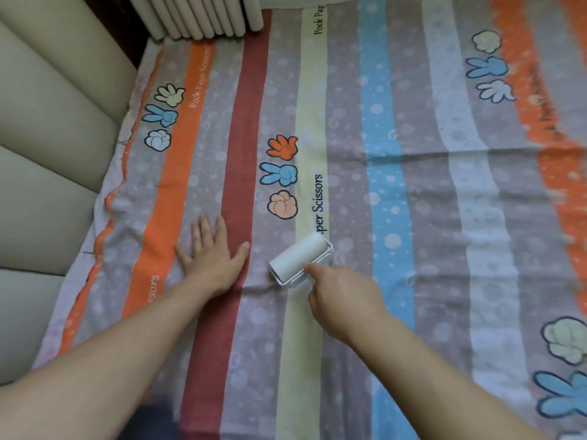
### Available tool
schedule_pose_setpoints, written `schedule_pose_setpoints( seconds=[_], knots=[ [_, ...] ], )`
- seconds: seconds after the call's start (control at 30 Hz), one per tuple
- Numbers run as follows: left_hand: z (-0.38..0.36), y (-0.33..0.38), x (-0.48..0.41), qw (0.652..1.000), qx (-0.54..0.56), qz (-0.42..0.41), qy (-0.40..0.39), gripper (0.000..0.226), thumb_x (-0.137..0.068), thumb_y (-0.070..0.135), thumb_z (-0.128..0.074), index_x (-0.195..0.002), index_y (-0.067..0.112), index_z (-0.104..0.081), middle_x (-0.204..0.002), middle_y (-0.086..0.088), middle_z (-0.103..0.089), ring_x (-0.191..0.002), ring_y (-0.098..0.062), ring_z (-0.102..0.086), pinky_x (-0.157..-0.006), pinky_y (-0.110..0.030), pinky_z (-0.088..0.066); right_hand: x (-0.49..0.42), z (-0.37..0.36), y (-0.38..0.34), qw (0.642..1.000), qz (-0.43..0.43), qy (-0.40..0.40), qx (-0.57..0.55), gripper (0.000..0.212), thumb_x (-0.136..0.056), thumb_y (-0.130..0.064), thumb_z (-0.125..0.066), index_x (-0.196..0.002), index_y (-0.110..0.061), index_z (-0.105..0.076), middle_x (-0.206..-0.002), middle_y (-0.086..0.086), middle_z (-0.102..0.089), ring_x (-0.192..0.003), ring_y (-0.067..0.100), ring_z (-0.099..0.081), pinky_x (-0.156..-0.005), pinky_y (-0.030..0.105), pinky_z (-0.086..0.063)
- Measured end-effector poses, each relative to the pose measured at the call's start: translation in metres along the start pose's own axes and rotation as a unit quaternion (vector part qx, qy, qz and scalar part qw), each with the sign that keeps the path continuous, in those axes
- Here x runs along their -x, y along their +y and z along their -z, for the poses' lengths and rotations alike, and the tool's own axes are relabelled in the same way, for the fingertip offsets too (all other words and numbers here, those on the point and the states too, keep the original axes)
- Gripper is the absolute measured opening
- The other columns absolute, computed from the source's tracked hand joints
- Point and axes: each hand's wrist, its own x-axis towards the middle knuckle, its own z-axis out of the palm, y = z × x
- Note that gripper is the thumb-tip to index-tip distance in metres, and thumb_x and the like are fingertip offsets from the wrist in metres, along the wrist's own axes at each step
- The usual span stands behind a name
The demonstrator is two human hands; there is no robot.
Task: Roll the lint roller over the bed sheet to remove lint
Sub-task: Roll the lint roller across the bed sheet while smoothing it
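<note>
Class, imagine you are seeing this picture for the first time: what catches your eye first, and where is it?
The striped fabric bed sheet, banded orange, dark red, yellow, blue and grey, fills nearly the whole view, with cartoon rock-paper-scissors hand prints near its middle. Low in the centre, the right hand holds a white cylindrical lint roller at the yellow stripe, and the left hand lies flat on the sheet just left of it.
</note>
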Motion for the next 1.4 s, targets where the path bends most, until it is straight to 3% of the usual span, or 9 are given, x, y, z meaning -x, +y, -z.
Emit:
schedule_pose_setpoints(
  seconds=[0.17,0.3,0.43,0.57,0.67,0.8,1.03,1.13,1.4],
  knots=[
    [-0.002,0.029,0.018,0.999,0.023,0.034,-0.015,0.091,-0.097,0.068,-0.035,-0.16,0.025,0.015,-0.165,-0.012,0.026,-0.151,-0.025,0.029,-0.117,-0.067,0.008,0.025,0.024,0.022,0.998,0.029,-0.049,-0.004,0.021,-0.092,-0.025,-0.041,-0.11,-0.027,-0.051,-0.106,0.004,-0.064,-0.096,0.031,-0.06,-0.063,0.032,-0.036],
    [0.001,0.033,0.009,1.0,0.023,-0.001,-0.002,0.082,-0.099,0.064,-0.036,-0.159,0.037,0.012,-0.165,-0.004,0.027,-0.151,-0.025,0.028,-0.117,-0.065,0.01,0.044,0.067,0.035,0.994,0.016,-0.088,-0.068,0.039,-0.09,-0.033,-0.043,-0.128,-0.038,-0.051,-0.111,-0.005,-0.066,-0.102,0.023,-0.061,-0.076,0.034,-0.051],
    [0.001,0.029,-0.005,0.997,0.032,-0.064,0.043,0.073,-0.103,0.051,-0.037,-0.162,0.034,0.002,-0.167,0.0,0.023,-0.152,-0.02,0.025,-0.123,-0.052,0.012,0.006,0.093,0.022,0.997,0.009,-0.011,-0.072,0.047,-0.092,-0.033,-0.043,-0.138,-0.044,-0.045,-0.104,-0.002,-0.068,-0.096,0.025,-0.061,-0.073,0.034,-0.049],
    [-0.002,0.031,-0.027,0.99,0.011,-0.116,0.081,0.072,-0.101,0.051,-0.03,-0.162,0.026,0.0,-0.168,-0.004,0.018,-0.153,-0.019,0.023,-0.123,-0.046,0.013,-0.085,0.078,0.002,0.998,-0.005,0.048,-0.044,0.046,-0.097,-0.028,-0.039,-0.142,-0.038,-0.04,-0.12,0.004,-0.062,-0.107,0.029,-0.057,-0.071,0.034,-0.044],
    [-0.008,0.035,-0.042,0.982,-0.001,-0.138,0.13,0.078,-0.094,0.056,-0.019,-0.162,0.022,-0.005,-0.17,-0.004,0.008,-0.155,-0.02,0.016,-0.124,-0.044,0.012,-0.138,0.065,-0.013,0.997,-0.005,0.075,-0.034,0.041,-0.095,-0.021,-0.04,-0.135,-0.03,-0.045,-0.113,0.008,-0.061,-0.1,0.03,-0.057,-0.072,0.036,-0.049],
    [-0.022,0.032,-0.052,0.974,-0.005,-0.146,0.174,0.078,-0.095,0.054,-0.025,-0.161,0.014,-0.018,-0.169,-0.01,-0.008,-0.157,-0.025,0.001,-0.126,-0.049,0.002,-0.162,0.052,-0.02,0.997,-0.018,0.068,-0.022,0.041,-0.095,-0.019,-0.041,-0.134,-0.029,-0.045,-0.105,0.009,-0.06,-0.094,0.032,-0.058,-0.066,0.036,-0.046],
    [-0.02,0.032,-0.053,0.975,-0.02,-0.156,0.157,0.074,-0.099,0.052,-0.023,-0.161,0.011,-0.02,-0.168,-0.014,-0.011,-0.156,-0.031,-0.004,-0.124,-0.056,-0.005,-0.123,0.048,-0.005,0.998,-0.049,0.036,0.001,0.048,-0.096,-0.029,-0.038,-0.142,-0.041,-0.035,-0.094,0.004,-0.054,-0.088,0.031,-0.058,-0.062,0.034,-0.04],
    [-0.019,0.034,-0.054,0.974,-0.019,-0.161,0.156,0.073,-0.099,0.051,-0.024,-0.16,0.011,-0.021,-0.168,-0.015,-0.012,-0.156,-0.033,-0.005,-0.124,-0.056,-0.005,-0.102,0.047,0.005,0.998,-0.061,0.025,0.024,0.049,-0.095,-0.031,-0.041,-0.141,-0.046,-0.034,-0.098,0.003,-0.056,-0.089,0.03,-0.059,-0.064,0.034,-0.044],
    [-0.016,0.032,-0.051,0.977,-0.008,-0.163,0.137,0.075,-0.098,0.054,-0.022,-0.161,0.013,-0.016,-0.169,-0.013,-0.009,-0.156,-0.032,-0.001,-0.124,-0.056,-0.003,-0.055,0.048,0.017,0.994,-0.088,0.001,0.068,0.044,-0.097,-0.039,-0.039,-0.14,-0.046,-0.038,-0.097,0.0,-0.061,-0.09,0.026,-0.06,-0.066,0.034,-0.043]
  ],
)
